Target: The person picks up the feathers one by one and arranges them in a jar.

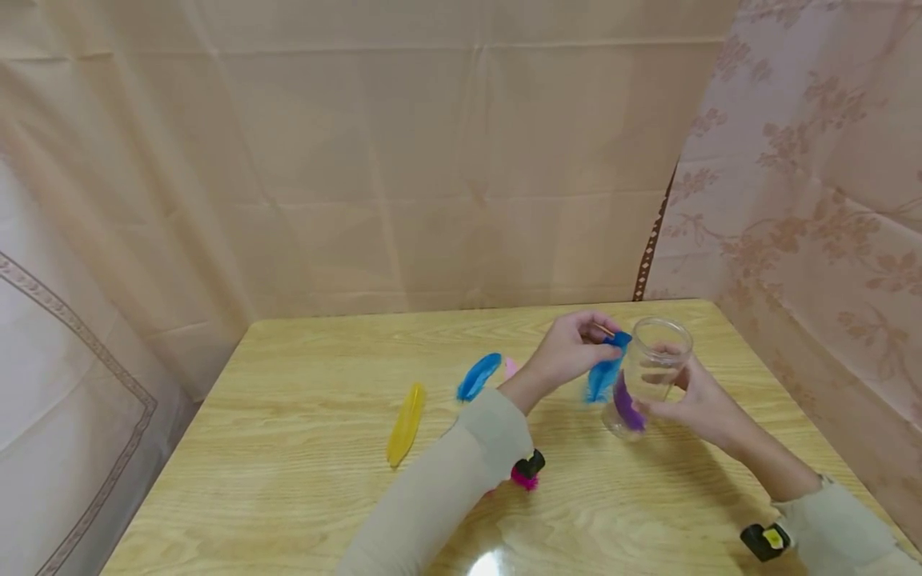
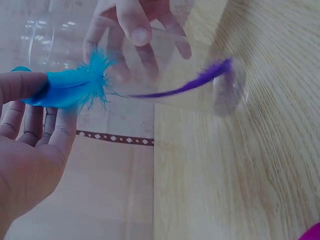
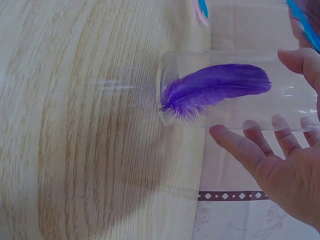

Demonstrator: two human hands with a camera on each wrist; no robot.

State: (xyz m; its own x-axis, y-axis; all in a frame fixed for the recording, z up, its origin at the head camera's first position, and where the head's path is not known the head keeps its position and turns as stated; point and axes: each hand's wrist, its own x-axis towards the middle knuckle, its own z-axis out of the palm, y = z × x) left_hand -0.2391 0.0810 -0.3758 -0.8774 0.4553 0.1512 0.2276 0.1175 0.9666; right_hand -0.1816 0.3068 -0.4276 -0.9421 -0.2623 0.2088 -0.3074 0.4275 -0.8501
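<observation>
My left hand (image 1: 565,352) pinches a bright blue feather (image 1: 603,378) by one end between thumb and fingers, its fluffy end hanging down beside the clear jar (image 1: 651,376). Around the jar's side curl the fingers and thumb of my right hand (image 1: 702,404). The jar stands on the table with its open mouth up, slightly tilted in the head view. Inside it a purple feather (image 3: 220,87) leans against the wall, fluffy end at the bottom. In the left wrist view the blue feather (image 2: 70,90) overlaps the upper part of the jar.
On the wooden table (image 1: 302,496) lie a yellow feather (image 1: 406,426) and another blue feather (image 1: 479,377). A pale pink feather (image 1: 511,367) and a magenta feather (image 1: 526,480) are partly hidden by my left arm. Cloth curtains (image 1: 461,160) hang behind and at both sides.
</observation>
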